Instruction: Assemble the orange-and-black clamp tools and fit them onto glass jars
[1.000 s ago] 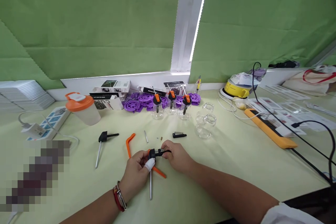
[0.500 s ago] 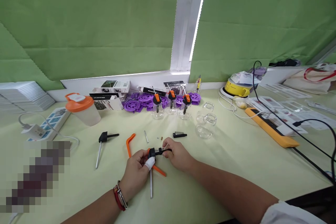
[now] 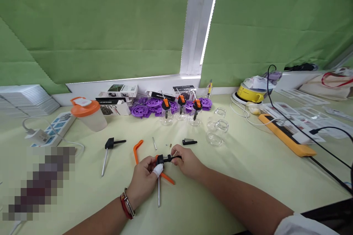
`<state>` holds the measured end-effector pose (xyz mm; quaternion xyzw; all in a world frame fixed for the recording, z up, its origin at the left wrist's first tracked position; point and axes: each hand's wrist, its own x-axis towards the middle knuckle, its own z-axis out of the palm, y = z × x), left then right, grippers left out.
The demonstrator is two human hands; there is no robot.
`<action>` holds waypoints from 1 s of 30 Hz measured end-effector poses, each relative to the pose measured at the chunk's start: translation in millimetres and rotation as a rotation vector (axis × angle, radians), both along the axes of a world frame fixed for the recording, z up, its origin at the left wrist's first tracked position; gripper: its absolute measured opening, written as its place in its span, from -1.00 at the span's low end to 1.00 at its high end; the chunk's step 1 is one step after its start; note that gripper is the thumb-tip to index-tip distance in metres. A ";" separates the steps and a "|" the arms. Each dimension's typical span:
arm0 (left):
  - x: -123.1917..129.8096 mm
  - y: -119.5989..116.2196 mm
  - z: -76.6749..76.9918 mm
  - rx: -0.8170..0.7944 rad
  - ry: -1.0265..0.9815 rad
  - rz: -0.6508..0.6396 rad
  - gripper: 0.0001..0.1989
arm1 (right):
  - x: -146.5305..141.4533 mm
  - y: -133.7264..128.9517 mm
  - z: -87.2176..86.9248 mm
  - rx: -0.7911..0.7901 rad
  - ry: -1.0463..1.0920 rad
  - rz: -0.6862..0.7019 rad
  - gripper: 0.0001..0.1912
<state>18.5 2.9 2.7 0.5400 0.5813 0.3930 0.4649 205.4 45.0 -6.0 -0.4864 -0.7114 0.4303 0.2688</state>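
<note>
My left hand [image 3: 146, 176], its thumb wrapped in white, is closed around the black head of a small black part with a metal rod [image 3: 159, 192]. The rod points toward me. My right hand [image 3: 187, 159] pinches the black stem [image 3: 176, 157] that sticks out to the right of this head. An orange lever [image 3: 167, 179] lies under the held part, and a bent orange lever [image 3: 137, 149] is just beyond my left hand. Farther left rests a similar black part with a rod [image 3: 109, 143]. A short metal pin [image 3: 154, 143], tiny brass bits [image 3: 170, 145] and a black piece with a spring [image 3: 189, 141] lie beyond my hands.
Glass jars [image 3: 216, 137] stand at centre right. Several purple reels [image 3: 140, 111] and boxes [image 3: 117, 108] line the back, with three orange-and-black topped pieces before them. A shaker bottle [image 3: 89, 115] and power strip [image 3: 59, 128] are left; an orange power strip [image 3: 286, 136] and cables are right.
The view has shifted slightly. Both hands keep their hold on the black part, with only a small movement of the right fingers at the stem.
</note>
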 end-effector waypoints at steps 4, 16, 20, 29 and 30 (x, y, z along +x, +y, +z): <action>-1.5 -0.4 -3.3 -0.007 -0.016 -0.010 -0.68 | -0.5 0.0 0.1 -0.001 -0.001 -0.007 -0.85; -1.2 -0.2 -3.7 -0.002 -0.029 0.026 -0.66 | -1.0 -0.5 -1.5 -0.006 0.019 -0.027 -0.82; -1.2 -0.5 -3.6 0.006 -0.032 0.030 -0.67 | -0.8 -0.3 -2.2 -0.004 0.034 -0.027 -0.81; -0.2 -0.1 -2.4 0.002 -0.024 0.028 -0.67 | -0.8 1.2 -5.8 -0.005 0.036 -0.027 -0.81; 0.2 -0.2 -1.7 0.001 -0.024 0.032 -0.67 | -0.8 1.3 -5.6 -0.008 0.032 -0.024 -0.80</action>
